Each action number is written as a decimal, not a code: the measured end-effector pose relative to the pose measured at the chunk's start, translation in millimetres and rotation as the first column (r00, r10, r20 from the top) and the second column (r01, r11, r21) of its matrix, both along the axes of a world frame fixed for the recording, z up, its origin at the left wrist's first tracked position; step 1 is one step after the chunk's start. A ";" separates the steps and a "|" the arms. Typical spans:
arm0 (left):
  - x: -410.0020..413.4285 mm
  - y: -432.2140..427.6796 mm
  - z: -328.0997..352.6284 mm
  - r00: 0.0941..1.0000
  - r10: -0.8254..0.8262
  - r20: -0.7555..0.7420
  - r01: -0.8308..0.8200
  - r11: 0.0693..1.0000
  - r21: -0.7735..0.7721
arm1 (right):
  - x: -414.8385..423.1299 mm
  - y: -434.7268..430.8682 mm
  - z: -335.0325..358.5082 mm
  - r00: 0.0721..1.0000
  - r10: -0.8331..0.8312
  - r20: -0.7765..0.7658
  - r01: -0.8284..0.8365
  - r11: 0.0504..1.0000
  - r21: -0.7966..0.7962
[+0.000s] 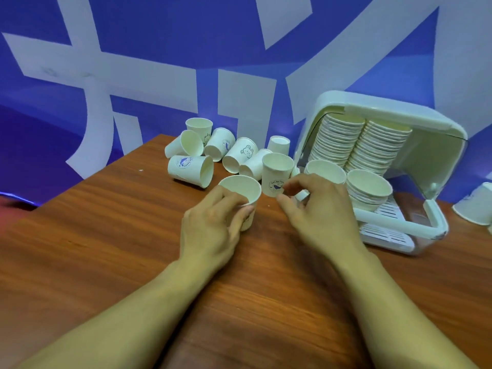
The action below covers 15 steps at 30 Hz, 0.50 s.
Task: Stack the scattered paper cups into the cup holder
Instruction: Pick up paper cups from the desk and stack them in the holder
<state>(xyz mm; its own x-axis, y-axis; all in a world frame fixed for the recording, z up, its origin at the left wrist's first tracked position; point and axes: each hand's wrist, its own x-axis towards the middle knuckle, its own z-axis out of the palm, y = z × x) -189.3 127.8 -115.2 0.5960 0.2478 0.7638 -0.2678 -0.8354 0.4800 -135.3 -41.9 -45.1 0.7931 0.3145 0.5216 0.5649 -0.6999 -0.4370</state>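
One wood-grain desk [106, 249] across the lower view, below a blue banner [159, 35] with large white characters. On the desk's right side, a white plastic cup holder [436, 145], lid tipped up and back, loaded with two long nested rows of cups [338, 137] leaning backward, mouths up and toward the camera, plus two short stacks [368, 185] at the front, mouths up. Left hand [213, 230] near mid-desk, fingers [231, 199] wrapped round an upright paper cup [239, 187], mouth up, long axis vertical. Right hand [319, 217] just beside it, thumb and forefinger parted and curled toward an upright logo cup [275, 171], mouth up; touching or not, cannot tell. Behind, several scattered cups [190, 170], mostly on their sides, mouths pointing various ways. One more stray cup [476, 206] on its side at the far right.
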 end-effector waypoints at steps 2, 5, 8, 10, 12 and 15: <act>3.0 -0.6 -1.1 1.000 -0.024 0.007 0.024 0.999 -0.023 | 3.8 14.6 -3.6 1.000 -0.019 0.023 0.021 0.999 -0.046; 4.8 1.5 -1.7 0.999 -0.033 0.012 0.034 0.998 -0.056 | 19.2 42.6 -7.0 0.999 -0.044 0.024 0.047 0.985 -0.166; 2.6 5.9 -1.3 1.000 -0.019 0.008 0.020 0.994 -0.112 | 38.7 62.7 -9.2 0.994 -0.088 -0.064 0.068 0.959 -0.274; 1.3 7.9 0.1 1.000 -0.007 0.002 0.007 0.991 -0.134 | 48.7 70.5 -11.8 0.984 -0.127 -0.125 0.079 0.939 -0.333; -0.5 9.4 1.2 1.000 -0.006 0.002 0.006 0.988 -0.153 | 52.1 75.5 -14.7 0.981 -0.148 -0.126 0.087 0.915 -0.394; -4.1 10.9 3.1 1.000 -0.022 0.019 0.025 0.984 -0.174 | 43.2 74.2 -15.5 0.991 -0.131 0.026 0.129 0.885 -0.448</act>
<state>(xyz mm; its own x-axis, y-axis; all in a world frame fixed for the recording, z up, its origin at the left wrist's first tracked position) -193.5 138.7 -112.0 0.5905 0.3639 0.7203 -0.2963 -0.7325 0.6129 -92.0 32.3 -60.6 0.8450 0.4076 0.3462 0.4542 -0.8887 -0.0623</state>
